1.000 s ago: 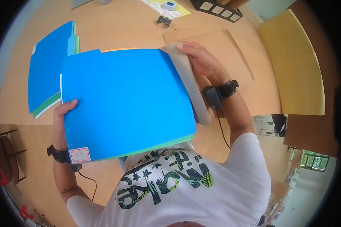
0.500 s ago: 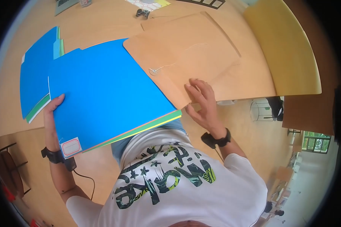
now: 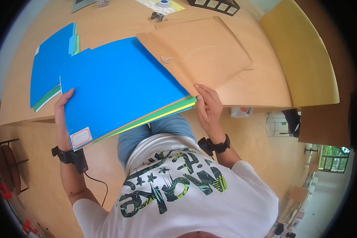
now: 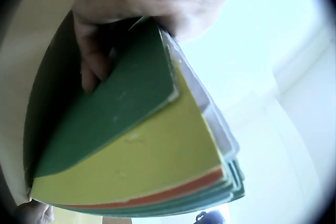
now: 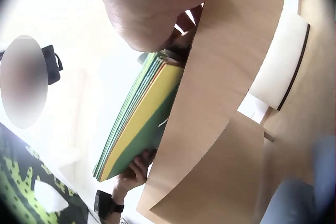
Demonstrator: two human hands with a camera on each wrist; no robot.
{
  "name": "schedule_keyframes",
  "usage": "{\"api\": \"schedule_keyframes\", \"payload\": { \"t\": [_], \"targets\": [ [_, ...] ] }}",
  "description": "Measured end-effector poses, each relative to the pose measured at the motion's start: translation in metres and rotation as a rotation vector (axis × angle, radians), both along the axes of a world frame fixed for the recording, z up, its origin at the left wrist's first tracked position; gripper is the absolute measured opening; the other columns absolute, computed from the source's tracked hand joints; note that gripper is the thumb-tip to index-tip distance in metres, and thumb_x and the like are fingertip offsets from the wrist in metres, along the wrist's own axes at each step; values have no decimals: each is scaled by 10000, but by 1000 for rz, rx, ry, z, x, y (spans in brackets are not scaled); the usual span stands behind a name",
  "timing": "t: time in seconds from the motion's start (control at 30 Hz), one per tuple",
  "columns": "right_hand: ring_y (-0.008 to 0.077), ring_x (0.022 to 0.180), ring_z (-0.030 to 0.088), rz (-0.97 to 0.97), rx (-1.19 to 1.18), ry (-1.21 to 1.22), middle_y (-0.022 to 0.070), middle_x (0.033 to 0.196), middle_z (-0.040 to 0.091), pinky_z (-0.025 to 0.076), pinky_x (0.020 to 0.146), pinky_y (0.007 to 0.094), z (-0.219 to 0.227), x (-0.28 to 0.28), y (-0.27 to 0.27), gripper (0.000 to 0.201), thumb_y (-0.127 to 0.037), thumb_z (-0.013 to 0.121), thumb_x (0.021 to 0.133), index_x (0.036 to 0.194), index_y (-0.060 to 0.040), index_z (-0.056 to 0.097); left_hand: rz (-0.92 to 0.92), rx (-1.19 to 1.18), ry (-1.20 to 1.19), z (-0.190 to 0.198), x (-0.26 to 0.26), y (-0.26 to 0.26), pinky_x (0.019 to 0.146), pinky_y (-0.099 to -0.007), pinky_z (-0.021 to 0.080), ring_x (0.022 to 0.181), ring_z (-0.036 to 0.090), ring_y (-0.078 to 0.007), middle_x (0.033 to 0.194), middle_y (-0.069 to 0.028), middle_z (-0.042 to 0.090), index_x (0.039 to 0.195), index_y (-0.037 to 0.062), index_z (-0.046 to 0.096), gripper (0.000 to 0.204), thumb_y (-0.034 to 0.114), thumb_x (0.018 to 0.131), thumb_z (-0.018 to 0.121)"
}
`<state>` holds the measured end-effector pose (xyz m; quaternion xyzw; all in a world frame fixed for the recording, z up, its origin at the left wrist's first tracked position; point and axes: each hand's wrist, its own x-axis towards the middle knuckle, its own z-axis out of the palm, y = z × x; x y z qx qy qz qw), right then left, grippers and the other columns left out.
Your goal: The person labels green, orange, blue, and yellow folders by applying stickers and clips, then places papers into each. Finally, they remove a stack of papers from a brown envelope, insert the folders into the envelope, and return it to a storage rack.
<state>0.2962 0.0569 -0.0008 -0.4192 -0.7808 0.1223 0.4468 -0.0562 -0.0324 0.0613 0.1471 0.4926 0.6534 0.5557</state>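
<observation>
My left hand [image 3: 62, 111] grips the left edge of a stack of file folders [image 3: 115, 83], thumb on the blue top cover and fingers underneath. Green, yellow and orange layers [image 4: 131, 145] show along the stack's lower side in the left wrist view. A brown kraft envelope [image 3: 202, 43] with a string fastener overlaps the right edge of the stack. At the envelope's near corner, right by the folders' corner, my right hand [image 3: 210, 107] pinches the paper. Part of the right hand's grip is hidden by the envelope in the right wrist view.
Another set of blue folders [image 3: 51, 65] lies on the table to the left. A yellow board [image 3: 301, 55] stands along the right side. At the back are a tape roll [image 3: 164, 3], a black organizer [image 3: 216, 5] and a small black clip [image 3: 157, 16].
My right hand has come down from the envelope's far end to its near corner and now pinches it. The string fastener has come into view. The left hand keeps its grip on the folders.
</observation>
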Motion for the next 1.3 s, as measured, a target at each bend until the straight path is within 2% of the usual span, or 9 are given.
{"api": "schedule_keyframes", "payload": {
  "t": [0.1, 0.3, 0.4, 0.5, 0.53, 0.67, 0.73, 0.93, 1.3],
  "targets": [
    [252, 876, 630, 16, 52, -100, 118, 1015, 658, 517, 717, 335, 6, 1, 6, 286, -111, 678, 769, 1042, -29, 664, 30, -102, -186, -13, -16, 7, 809, -357, 513, 954, 610, -226, 1086, -116, 622, 1204, 34, 535, 390, 267, 895, 575],
    [230, 774, 626, 17, 138, -364, 69, 905, 649, 520, 639, 340, 27, -2, 13, 353, -148, 724, 675, 1016, -80, 665, -25, 271, -371, -47, -28, -23, 942, -351, 443, 1142, 532, -249, 1280, -156, 524, 1288, -13, 460, 501, 303, 917, 579],
    [233, 732, 614, 17, 120, -476, 64, 848, 636, 510, 610, 346, 35, -8, 13, 344, -140, 709, 653, 989, -82, 664, 118, 262, 384, -39, -6, -26, 1024, -373, 366, 1245, 451, -268, 1382, -186, 435, 1343, -22, 414, 580, 325, 915, 596],
    [236, 715, 610, 13, 120, -530, 64, 826, 633, 502, 593, 353, 36, -12, 14, 315, -126, 681, 653, 964, -77, 663, 259, 13, 1855, -38, -15, -32, 1072, -427, 296, 1323, 355, -300, 1436, -200, 373, 1379, -11, 382, 621, 346, 917, 594],
    [236, 712, 611, 12, 123, -536, 64, 822, 633, 500, 590, 356, 35, -13, 14, 305, -120, 671, 655, 957, -76, 662, 288, 19, 1950, -34, -11, -34, 1089, -488, 251, 1334, 327, -348, 1424, -191, 394, 1365, 25, 420, 652, 386, 869, 638],
    [245, 710, 612, -20, 125, -489, 66, 813, 633, 499, 589, 361, 30, -15, 12, 245, -101, 640, 691, 933, -72, 666, -252, 344, 1994, -27, 68, -26, 1045, -480, 317, 1293, 389, -359, 1391, -123, 453, 1329, 104, 488, 688, 302, 723, 744],
    [253, 706, 612, -24, 84, -487, 75, 802, 630, 500, 591, 361, 33, -17, 9, 208, -97, 627, 715, 917, -66, 668, -296, 448, 1983, -37, 102, -9, 961, -434, 396, 1198, 483, -324, 1330, -105, 508, 1290, 117, 524, 662, 306, 698, 751],
    [278, 568, 548, 16, -155, -380, 118, 715, 574, 431, 526, 354, 42, -15, 10, 122, -121, 583, 825, 814, -21, 653, -64, 573, 2263, -53, 112, 21, 716, -327, 450, 1021, 570, -251, 1218, -82, 576, 1220, 120, 579, 487, 216, 749, 658],
    [226, 506, 506, 94, -266, -196, 118, 630, 524, 388, 502, 340, 54, -19, 12, 236, -151, 572, 874, 722, 24, 618, 58, 664, 2312, -49, 114, 37, 645, -295, 400, 896, 551, -200, 1163, -84, 593, 1225, 162, 591, 477, 129, 749, 586]
  ]
}}
